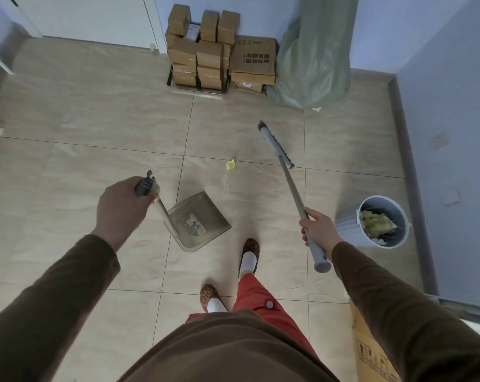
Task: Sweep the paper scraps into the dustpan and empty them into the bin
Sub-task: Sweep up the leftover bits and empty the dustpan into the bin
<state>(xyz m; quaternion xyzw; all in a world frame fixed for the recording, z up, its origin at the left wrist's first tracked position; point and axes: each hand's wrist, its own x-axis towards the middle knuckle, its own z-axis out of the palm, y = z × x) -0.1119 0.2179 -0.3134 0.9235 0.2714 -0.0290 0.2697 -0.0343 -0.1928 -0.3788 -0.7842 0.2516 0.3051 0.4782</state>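
- Paper scraps [230, 164]: one small yellow piece and a few thin pale strips lie on the tiled floor [95, 119] in the middle of the view, just beyond the dustpan's open edge and between the two tools.
- Left hand [124, 206], on the left: fingers curled tight round the top of the dustpan's upright handle, knuckles up.
- Dustpan [199, 220], just right of that hand: a grey translucent pan, its mouth turned toward the scraps; whether it rests flat on the floor I cannot tell.
- Broom [277, 146], right of centre: its head sits beyond and to the right of the scraps, apart from them.
- Right hand [317, 226]: wrapped round the broom's grey grip near its top end.
- Bin [383, 220], far right by the wall: open, already holding yellowish paper.
- Judgement: to sweep well, press the pan's lip flat to the floor and draw the broom in short strokes toward it, so the light strips do not scatter.
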